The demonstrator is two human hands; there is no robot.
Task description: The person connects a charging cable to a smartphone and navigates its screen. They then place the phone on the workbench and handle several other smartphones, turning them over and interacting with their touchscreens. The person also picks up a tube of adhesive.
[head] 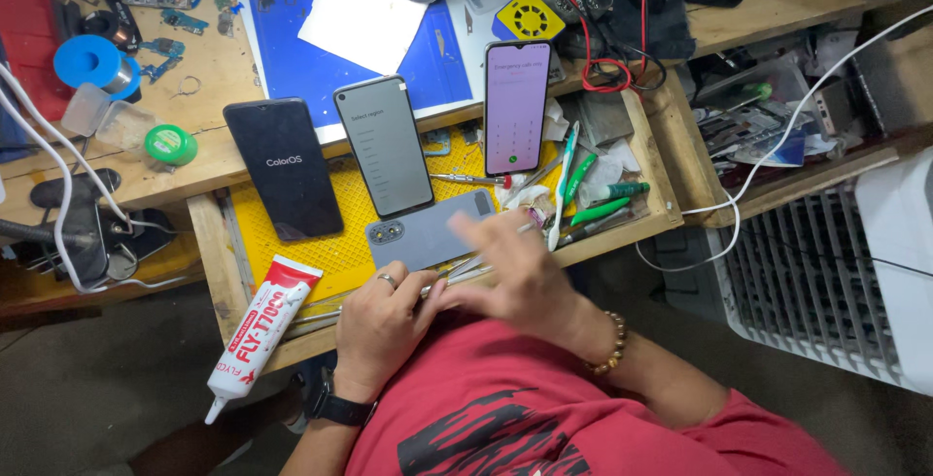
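A grey phone lies back up on the yellow mat in an open wooden drawer. My left hand, a ring on one finger, rests at the drawer's front edge and pinches thin metal tweezers. My right hand is blurred, fingers apart, hovering over the phone's right end and the tweezers. Three more phones lean against the bench edge: a black one, a grey-screened one and a lit pink-screened one.
A white and red glue tube lies across the drawer's front left. Green-handled tools and scraps fill the drawer's right. A blue work mat, tape rolls and cables sit on the bench. A white cooler stands at right.
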